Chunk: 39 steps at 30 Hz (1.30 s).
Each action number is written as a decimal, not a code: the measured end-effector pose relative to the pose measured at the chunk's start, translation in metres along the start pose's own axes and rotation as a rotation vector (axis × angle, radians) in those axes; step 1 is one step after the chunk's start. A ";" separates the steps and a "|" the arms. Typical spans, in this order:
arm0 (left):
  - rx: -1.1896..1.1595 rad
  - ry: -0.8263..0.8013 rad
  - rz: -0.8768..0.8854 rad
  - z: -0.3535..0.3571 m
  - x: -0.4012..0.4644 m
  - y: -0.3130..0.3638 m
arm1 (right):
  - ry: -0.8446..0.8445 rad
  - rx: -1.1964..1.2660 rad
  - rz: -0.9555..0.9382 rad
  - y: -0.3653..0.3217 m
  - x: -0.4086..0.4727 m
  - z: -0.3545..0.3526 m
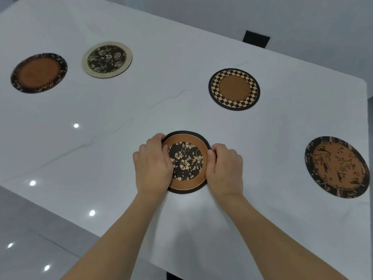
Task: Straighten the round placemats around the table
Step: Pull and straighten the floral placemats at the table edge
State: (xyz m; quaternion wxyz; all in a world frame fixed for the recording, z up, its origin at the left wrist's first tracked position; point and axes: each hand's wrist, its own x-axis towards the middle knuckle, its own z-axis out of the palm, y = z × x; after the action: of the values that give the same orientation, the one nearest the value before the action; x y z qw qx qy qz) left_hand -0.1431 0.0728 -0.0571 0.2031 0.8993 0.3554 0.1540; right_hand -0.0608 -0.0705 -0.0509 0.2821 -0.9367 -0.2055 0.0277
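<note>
Hands, left [153,162] and right [225,168], gripping floral placemat [186,161] edges, white table [141,110]

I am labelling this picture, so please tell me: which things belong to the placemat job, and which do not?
Belong:
round brown placemat with black flowered centre, held by left hand and right hand
checkered-rim placemat
cream-rim flowered placemat
two dark-rim brown placemats

Do not belong:
black chair back
</note>
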 end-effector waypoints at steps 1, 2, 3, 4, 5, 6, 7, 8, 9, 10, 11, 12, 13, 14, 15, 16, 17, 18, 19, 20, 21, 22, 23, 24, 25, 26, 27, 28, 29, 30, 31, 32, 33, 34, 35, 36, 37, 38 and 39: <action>-0.007 -0.013 -0.004 -0.001 0.001 0.000 | 0.001 -0.003 0.008 -0.001 0.000 0.000; -0.016 -0.023 -0.012 -0.002 0.001 0.001 | 0.005 -0.006 0.014 -0.002 -0.001 0.000; -0.027 -0.031 -0.020 -0.002 0.002 0.001 | 0.011 -0.007 0.015 -0.002 -0.001 0.000; -0.035 -0.036 -0.026 -0.002 0.003 0.001 | 0.013 -0.010 0.013 -0.002 -0.001 0.001; -0.039 -0.037 -0.030 -0.002 0.003 0.001 | 0.011 -0.015 0.007 -0.001 -0.001 0.001; -0.038 -0.035 -0.032 -0.003 0.004 0.001 | 0.007 -0.021 -0.001 -0.001 -0.001 0.001; -0.037 -0.029 -0.034 -0.003 0.004 0.000 | 0.003 -0.030 -0.009 -0.001 0.000 0.002; -0.040 -0.020 -0.034 -0.003 0.005 0.000 | 0.000 -0.041 -0.018 -0.001 0.001 0.002; -0.051 -0.010 -0.036 -0.004 0.004 -0.001 | -0.001 -0.052 -0.026 0.000 0.001 0.002; -0.068 0.000 -0.038 -0.004 0.004 -0.001 | 0.000 -0.059 -0.034 0.000 0.000 0.002; -0.086 0.008 -0.040 -0.005 0.003 -0.001 | 0.002 -0.061 -0.040 0.000 0.000 0.002; -0.100 0.014 -0.042 -0.005 0.002 -0.001 | 0.006 -0.055 -0.046 0.000 -0.001 0.002; -0.111 0.018 -0.042 -0.005 0.002 -0.001 | 0.011 -0.041 -0.050 0.001 -0.001 0.002; -0.121 0.024 -0.043 -0.006 0.001 -0.001 | 0.009 -0.023 -0.051 0.002 -0.002 0.001; -0.134 0.031 -0.044 -0.007 -0.001 -0.001 | 0.000 -0.004 -0.051 0.004 -0.002 0.000; -0.148 0.037 -0.041 -0.007 -0.001 -0.001 | -0.013 0.019 -0.049 0.006 -0.001 -0.001; -0.164 0.038 -0.039 -0.007 -0.003 -0.003 | -0.029 0.042 -0.049 0.008 -0.002 -0.003; -0.180 0.037 -0.036 -0.008 -0.007 -0.004 | -0.047 0.058 -0.055 0.011 -0.003 -0.006; -0.193 0.029 -0.031 -0.009 -0.012 -0.006 | -0.065 0.061 -0.065 0.014 -0.006 -0.009; -0.197 0.015 -0.021 -0.010 -0.019 -0.007 | -0.084 0.048 -0.085 0.018 -0.010 -0.012; -0.187 0.002 -0.005 -0.011 -0.027 -0.008 | -0.103 0.026 -0.109 0.022 -0.015 -0.015; -0.170 -0.009 0.014 -0.013 -0.037 -0.009 | -0.117 0.005 -0.131 0.026 -0.022 -0.018; -0.155 -0.017 0.030 -0.015 -0.047 -0.009 | -0.127 -0.012 -0.148 0.029 -0.029 -0.021; -0.146 -0.021 0.039 -0.017 -0.057 -0.009 | -0.131 -0.022 -0.160 0.030 -0.037 -0.024; -0.141 -0.025 0.042 -0.020 -0.066 -0.009 | -0.132 -0.032 -0.168 0.031 -0.044 -0.027; -0.137 -0.031 0.041 -0.022 -0.075 -0.009 | -0.134 -0.041 -0.178 0.031 -0.051 -0.029; -0.125 -0.042 0.039 -0.025 -0.083 -0.010 | -0.137 -0.052 -0.190 0.031 -0.057 -0.030; -0.107 -0.056 0.038 -0.028 -0.090 -0.011 | -0.143 -0.063 -0.204 0.030 -0.062 -0.032; -0.087 -0.070 0.038 -0.030 -0.096 -0.013 | -0.151 -0.074 -0.216 0.029 -0.067 -0.032; -0.070 -0.081 0.038 -0.033 -0.101 -0.014 | -0.158 -0.085 -0.228 0.028 -0.071 -0.032; -0.056 -0.087 0.036 -0.035 -0.106 -0.016 | -0.165 -0.095 -0.239 0.027 -0.074 -0.032; -0.046 -0.088 0.034 -0.037 -0.109 -0.018 | -0.169 -0.103 -0.253 0.026 -0.077 -0.031; -0.038 -0.087 0.031 -0.039 -0.113 -0.020 | -0.171 -0.110 -0.268 0.026 -0.079 -0.031; -0.033 -0.087 0.025 -0.039 -0.116 -0.022 | -0.172 -0.114 -0.283 0.025 -0.081 -0.030; -0.030 -0.087 0.020 -0.040 -0.119 -0.025 | -0.171 -0.117 -0.297 0.026 -0.082 -0.030; -0.022 -0.084 0.018 -0.039 -0.121 -0.027 | -0.172 -0.119 -0.306 0.026 -0.083 -0.029; -0.006 -0.070 0.023 -0.038 -0.124 -0.029 | -0.175 -0.121 -0.308 0.026 -0.083 -0.029; 0.016 -0.047 0.028 -0.037 -0.125 -0.029 | -0.177 -0.121 -0.302 0.027 -0.083 -0.029; 0.034 -0.021 0.031 -0.037 -0.127 -0.029 | -0.177 -0.119 -0.295 0.027 -0.082 -0.028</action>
State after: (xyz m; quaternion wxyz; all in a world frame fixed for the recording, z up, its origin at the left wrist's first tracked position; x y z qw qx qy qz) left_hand -0.2640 0.0128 -0.0560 0.1893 0.9096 0.3418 0.1415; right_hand -0.1210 -0.1386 -0.0474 0.2083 -0.9053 -0.3659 0.0561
